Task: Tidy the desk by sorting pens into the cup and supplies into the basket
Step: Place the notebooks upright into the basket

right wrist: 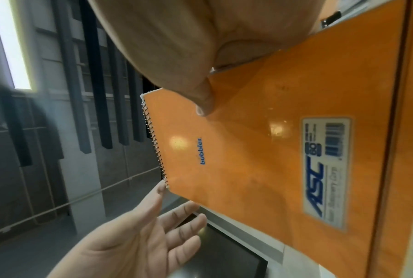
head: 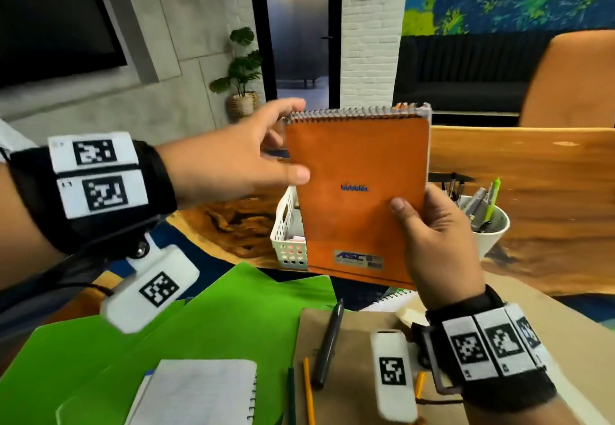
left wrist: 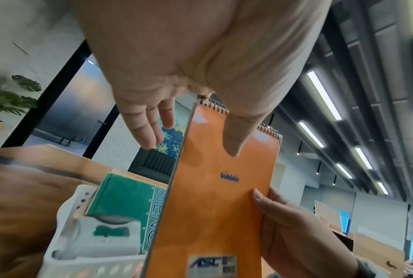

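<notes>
An orange spiral notebook [head: 359, 191] is held upright in the air, just above the white perforated basket [head: 283, 221]. My right hand [head: 429, 224] grips its lower right edge, thumb on the front cover and fingers hidden behind. My left hand [head: 289, 140] is at the top left corner with straight fingers; the index tip touches the spiral and the thumb lies over the cover. The left wrist view shows the notebook [left wrist: 212, 206] over the basket [left wrist: 65, 235], which holds a green book [left wrist: 124, 203]. A white cup [head: 492, 234] with several pens stands to the right.
On the near desk lie green folders [head: 216, 318], a white notepad [head: 199, 391], and a brown envelope [head: 349, 364] with a black marker [head: 329, 341] and yellow pencils [head: 309, 391] on it. An orange chair [head: 572, 85] stands beyond the wooden table [head: 532, 165].
</notes>
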`<state>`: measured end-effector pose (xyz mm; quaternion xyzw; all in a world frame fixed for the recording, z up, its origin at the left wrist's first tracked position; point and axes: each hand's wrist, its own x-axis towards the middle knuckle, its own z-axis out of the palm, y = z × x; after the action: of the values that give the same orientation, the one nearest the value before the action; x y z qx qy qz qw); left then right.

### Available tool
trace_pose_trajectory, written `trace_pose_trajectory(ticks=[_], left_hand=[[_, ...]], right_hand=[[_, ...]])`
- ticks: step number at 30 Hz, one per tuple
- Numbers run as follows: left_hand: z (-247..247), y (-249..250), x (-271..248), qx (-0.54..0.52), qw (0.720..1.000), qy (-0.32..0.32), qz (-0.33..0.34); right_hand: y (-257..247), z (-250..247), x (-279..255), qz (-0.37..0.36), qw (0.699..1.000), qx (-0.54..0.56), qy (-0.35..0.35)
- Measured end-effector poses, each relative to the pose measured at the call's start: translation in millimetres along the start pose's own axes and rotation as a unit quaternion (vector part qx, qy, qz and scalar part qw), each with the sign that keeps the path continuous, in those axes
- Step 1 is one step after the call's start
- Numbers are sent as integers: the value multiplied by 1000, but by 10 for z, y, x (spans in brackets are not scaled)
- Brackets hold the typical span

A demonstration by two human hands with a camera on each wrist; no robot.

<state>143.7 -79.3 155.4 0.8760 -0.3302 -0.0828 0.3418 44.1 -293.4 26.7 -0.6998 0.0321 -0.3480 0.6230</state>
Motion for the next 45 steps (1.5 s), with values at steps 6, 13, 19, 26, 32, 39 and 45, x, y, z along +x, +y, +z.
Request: trace_pose_trajectory(ticks=[6, 13, 19, 26, 32, 39, 45], left_hand=[[387, -386, 107, -163, 985, -54, -35], [284, -355, 762, -2, 999, 18, 30], [180, -241, 1774, 316, 947, 36, 56], [796, -479, 2598, 435, 897, -71, 40], [984, -634, 2844, 435, 889, -138, -29], [1202, -804, 2911, 414, 898, -149, 1], [1225, -784, 2814, 441, 882, -156, 47]], right_hand=[[63, 82, 16, 74, 985, 154, 7], [253, -180, 144, 275, 945, 176, -15], [586, -353, 198, 380, 923, 59, 18], [745, -363, 226, 323, 946, -8, 11], [810, -352, 200, 290, 956, -25, 28], [794, -347, 181, 278, 959, -51, 30], [793, -351, 172, 280, 959, -48, 25]])
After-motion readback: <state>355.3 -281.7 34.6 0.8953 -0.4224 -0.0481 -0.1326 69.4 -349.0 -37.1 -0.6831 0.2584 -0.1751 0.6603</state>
